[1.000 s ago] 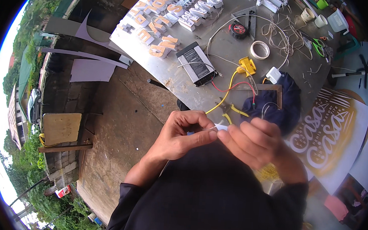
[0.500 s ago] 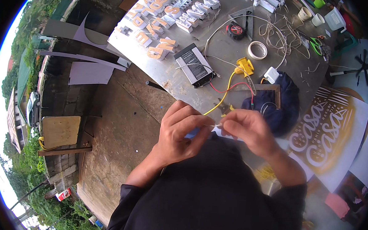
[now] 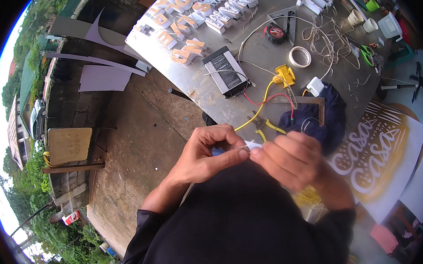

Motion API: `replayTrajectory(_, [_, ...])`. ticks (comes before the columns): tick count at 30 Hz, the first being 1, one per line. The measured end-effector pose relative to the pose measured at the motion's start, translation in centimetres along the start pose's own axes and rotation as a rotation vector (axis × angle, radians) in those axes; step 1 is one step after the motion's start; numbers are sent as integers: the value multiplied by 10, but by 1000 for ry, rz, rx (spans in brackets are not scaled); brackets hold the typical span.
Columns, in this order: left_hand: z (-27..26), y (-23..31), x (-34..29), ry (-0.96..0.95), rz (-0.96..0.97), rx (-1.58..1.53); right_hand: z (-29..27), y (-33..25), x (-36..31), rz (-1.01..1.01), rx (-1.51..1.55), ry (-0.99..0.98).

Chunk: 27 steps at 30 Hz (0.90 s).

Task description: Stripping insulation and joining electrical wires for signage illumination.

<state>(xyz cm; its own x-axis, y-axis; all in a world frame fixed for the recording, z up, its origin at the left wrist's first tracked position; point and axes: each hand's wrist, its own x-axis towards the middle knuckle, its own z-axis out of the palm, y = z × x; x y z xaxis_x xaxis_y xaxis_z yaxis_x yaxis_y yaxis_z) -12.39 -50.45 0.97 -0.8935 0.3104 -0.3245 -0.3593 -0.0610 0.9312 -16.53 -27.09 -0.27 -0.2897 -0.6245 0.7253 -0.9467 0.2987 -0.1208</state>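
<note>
Close in front of my body, both hands meet at a small white piece (image 3: pixel 252 145) with a thin pale wire (image 3: pixel 240 147) beside it. My left hand (image 3: pixel 209 153) is closed, its thumb and forefinger pinching the wire. My right hand (image 3: pixel 292 158) is curled, its fingertips closed at the white piece's right end. Fingers cover part of what they hold, so its exact kind cannot be made out. Just beyond the hands, pliers with yellow handles (image 3: pixel 260 125) lie on the metal table (image 3: pixel 208 107).
The table also carries a power supply box (image 3: pixel 225 72), a yellow extension socket (image 3: pixel 285 75), a white adapter (image 3: pixel 315 85), a tape roll (image 3: pixel 299 57), a tape measure (image 3: pixel 275 34) and dark blue cloth (image 3: pixel 335 125). Several block letters (image 3: pixel 190 51) stand at the far left; a printed sign (image 3: pixel 387 191) lies right.
My right hand has turned and its fingers have curled over. My left thumb has moved to the right along the wire. More of the white piece and the pliers now shows.
</note>
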Motion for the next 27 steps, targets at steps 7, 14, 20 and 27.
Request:
replayTrajectory(7, [6, -9, 10, 312, 970, 1121, 15, -7, -3, 1089, 1036, -84])
replayTrajectory(14, [2, -12, 10, 280, 823, 926, 3, -5, -4, 1216, 1218, -134])
replayTrajectory(20, [-1, -5, -1, 35, -48, -128, -4, -3, -14, 151, 79, 25])
replayTrajectory(27, [1, -4, 0, -67, -76, -99, -4, -4, -11, -58, -37, -37])
